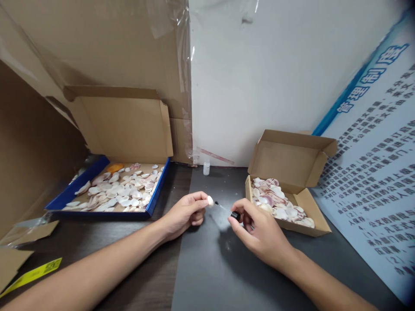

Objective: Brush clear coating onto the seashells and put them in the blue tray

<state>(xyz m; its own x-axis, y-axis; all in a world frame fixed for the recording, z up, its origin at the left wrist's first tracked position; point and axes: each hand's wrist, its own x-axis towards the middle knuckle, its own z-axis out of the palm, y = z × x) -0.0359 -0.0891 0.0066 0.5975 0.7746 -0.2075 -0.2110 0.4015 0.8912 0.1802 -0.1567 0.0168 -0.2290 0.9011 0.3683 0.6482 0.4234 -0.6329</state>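
Observation:
Between the thumb and forefinger of my left hand (188, 214) is a small white seashell (210, 201). My right hand (256, 229) pinches a black brush cap (235, 215), whose thin clear stem points left. The dark brush tip (217, 202) is at or very close to the shell's right side; I cannot tell whether they touch. Both hands are above the dark tabletop. Beyond them stands a small whitish bottle (206, 168), upright near the back wall.
An open blue-edged cardboard box (149, 207) with many pale shells lies left. To the right, an open brown box (320, 216) holds larger shells. A printed poster (372, 172) leans at far right. Cardboard scraps (35, 233) and a yellow strip (35, 274) lie lower left.

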